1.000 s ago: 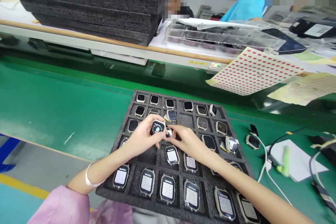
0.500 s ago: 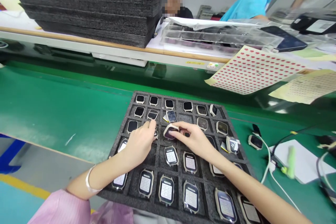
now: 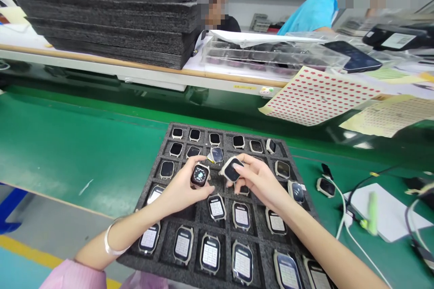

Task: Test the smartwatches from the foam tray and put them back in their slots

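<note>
A smartwatch (image 3: 200,175) with a lit round dial sits between the thumb and fingers of my left hand (image 3: 181,186), over the black foam tray (image 3: 200,213). My right hand (image 3: 259,175) pinches a second smartwatch (image 3: 233,169), thumb on its dark screen, lifted and tilted above the tray's middle. No straps show on either watch case. Around both hands, more watch cases lie in the tray's compartments. Those at the back have dark screens; the front ones, such as the nearest watch (image 3: 209,253), show white lit screens. The fingertips of my left hand are partly hidden.
The tray rests on a green bench (image 3: 84,144). A watch with a cable (image 3: 326,187) and a white pad (image 3: 386,212) lie to the right. Behind, a shelf holds stacked black foam (image 3: 111,22) and clear plastic trays (image 3: 271,54). Sticker sheets (image 3: 315,97) overhang it. Two people are beyond.
My left hand has turned, bringing the lit watch into view between its fingers. My right hand has raised its watch and tilted the screen toward me. The camera view has shifted slightly.
</note>
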`<action>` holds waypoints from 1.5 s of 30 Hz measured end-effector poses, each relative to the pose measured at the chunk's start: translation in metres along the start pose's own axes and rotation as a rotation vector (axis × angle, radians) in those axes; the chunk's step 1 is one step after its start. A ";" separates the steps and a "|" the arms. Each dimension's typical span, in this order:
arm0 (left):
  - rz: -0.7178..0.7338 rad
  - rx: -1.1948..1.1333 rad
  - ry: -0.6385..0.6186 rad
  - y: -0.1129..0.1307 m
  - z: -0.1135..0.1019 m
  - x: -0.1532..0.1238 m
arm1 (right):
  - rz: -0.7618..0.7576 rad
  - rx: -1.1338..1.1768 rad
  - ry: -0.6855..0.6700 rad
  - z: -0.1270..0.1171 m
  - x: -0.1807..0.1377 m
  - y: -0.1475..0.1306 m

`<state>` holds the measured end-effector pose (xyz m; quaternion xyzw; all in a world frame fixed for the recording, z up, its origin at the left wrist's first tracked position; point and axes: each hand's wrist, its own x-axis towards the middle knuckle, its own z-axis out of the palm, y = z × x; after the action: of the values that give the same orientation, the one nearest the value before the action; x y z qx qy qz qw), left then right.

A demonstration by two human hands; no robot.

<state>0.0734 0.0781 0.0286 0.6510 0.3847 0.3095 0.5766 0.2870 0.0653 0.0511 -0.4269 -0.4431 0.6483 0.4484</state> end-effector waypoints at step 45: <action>0.037 0.012 -0.038 -0.001 0.009 -0.004 | 0.090 0.066 -0.236 0.000 -0.013 0.004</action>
<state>0.0786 0.0697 0.0266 0.6673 0.3635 0.3051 0.5740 0.2890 0.0520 0.0491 -0.3522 -0.4515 0.7276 0.3777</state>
